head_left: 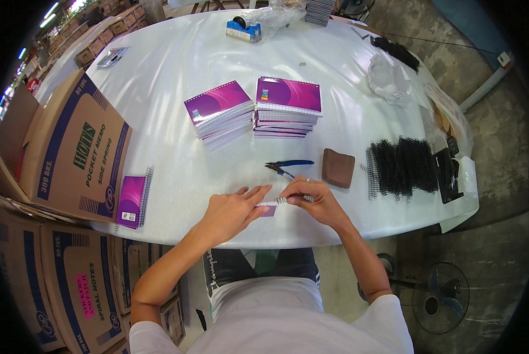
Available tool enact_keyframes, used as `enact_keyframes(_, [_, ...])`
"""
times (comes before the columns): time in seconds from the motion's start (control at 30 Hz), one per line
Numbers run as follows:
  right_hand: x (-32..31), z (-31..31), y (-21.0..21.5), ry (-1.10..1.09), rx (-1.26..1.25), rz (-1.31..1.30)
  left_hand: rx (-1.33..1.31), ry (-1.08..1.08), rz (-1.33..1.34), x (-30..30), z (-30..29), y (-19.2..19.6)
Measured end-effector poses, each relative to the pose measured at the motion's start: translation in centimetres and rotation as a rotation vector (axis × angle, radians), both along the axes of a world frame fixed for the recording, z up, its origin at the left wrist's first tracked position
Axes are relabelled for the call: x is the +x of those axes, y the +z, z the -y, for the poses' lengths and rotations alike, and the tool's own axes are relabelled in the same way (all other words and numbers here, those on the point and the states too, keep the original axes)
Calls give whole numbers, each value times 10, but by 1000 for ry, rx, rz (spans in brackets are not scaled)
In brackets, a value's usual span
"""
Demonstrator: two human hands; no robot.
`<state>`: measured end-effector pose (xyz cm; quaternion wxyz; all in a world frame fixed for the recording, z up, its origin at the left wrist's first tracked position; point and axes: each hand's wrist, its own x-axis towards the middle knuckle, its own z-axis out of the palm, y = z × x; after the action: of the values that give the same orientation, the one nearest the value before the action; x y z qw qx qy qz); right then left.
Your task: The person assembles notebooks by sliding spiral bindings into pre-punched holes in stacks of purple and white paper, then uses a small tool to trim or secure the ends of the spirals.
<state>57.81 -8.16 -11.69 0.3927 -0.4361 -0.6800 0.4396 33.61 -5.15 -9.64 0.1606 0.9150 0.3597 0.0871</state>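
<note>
My left hand (232,209) and my right hand (313,199) together hold a small purple notebook (268,207) near the front edge of the white table (176,88). A metal spiral coil (283,200) runs along the notebook's top edge, pinched in my right fingers. Blue-handled pliers (288,166) lie just beyond my hands. Two stacks of purple spiral notebooks (220,113) (288,106) stand in the middle of the table.
A brown pad (338,167) and a pile of black spiral coils (403,165) lie to the right. A finished purple notebook (132,200) lies at the left beside cardboard boxes (70,147). A blue tape dispenser (244,29) sits at the far edge. A fan (441,298) stands on the floor.
</note>
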Motion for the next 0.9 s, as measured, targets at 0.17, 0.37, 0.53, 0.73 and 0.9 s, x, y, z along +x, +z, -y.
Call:
enact_keyframes(0.17, [4, -3, 2, 79, 8, 11, -28, -24, -63, 0, 1, 3])
enact_keyframes(0.37, [9, -4, 8, 131, 22, 71, 41, -13, -38, -2, 3, -7])
enact_keyframes(0.53, [10, -5, 7, 158, 4, 63, 13, 2, -56, 1, 3, 0])
enact_keyframes(0.73, [10, -7, 6, 183, 63, 67, 33, -29, -43, 0, 3, -6])
enact_keyframes(0.9, [10, -7, 11, 138, 144, 76, -7, -10, -80, 2, 2, 5])
